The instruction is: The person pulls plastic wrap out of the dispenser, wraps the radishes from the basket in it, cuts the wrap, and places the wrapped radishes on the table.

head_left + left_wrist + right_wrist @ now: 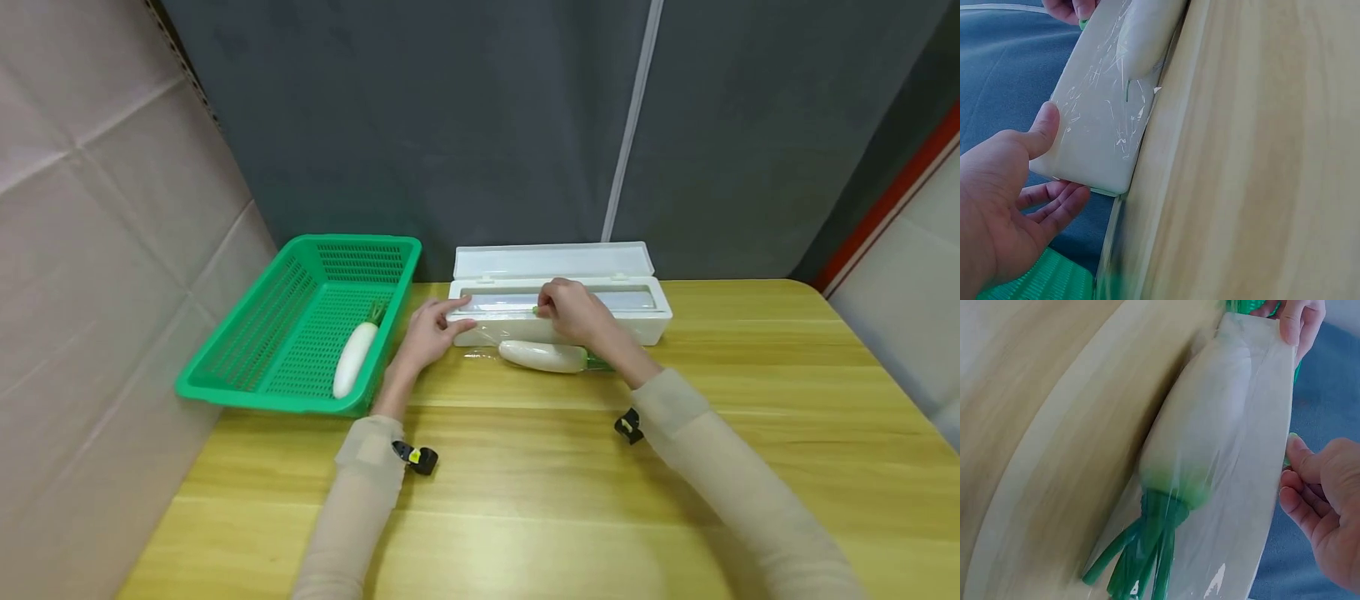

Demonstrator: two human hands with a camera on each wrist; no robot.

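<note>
A white cling film box (652, 327) stands at the back of the table with its lid up. In front of it lies a white radish (543, 357) with green stalks, under clear film (1125, 119) that runs up over the box's front. My right hand (573, 312) pinches a small green slide cutter (536, 310) near the middle of the box's top edge. At the box's left end, my left hand (429, 333) holds the corner, thumb on the front edge and fingers around the end. The film roll inside is mostly hidden.
A green plastic basket (281, 406) sits left of the box, with another white radish (354, 360) inside. Behind the table (510, 483) hangs a dark grey curtain (450, 125). A pale wall (90, 292) stands on the left.
</note>
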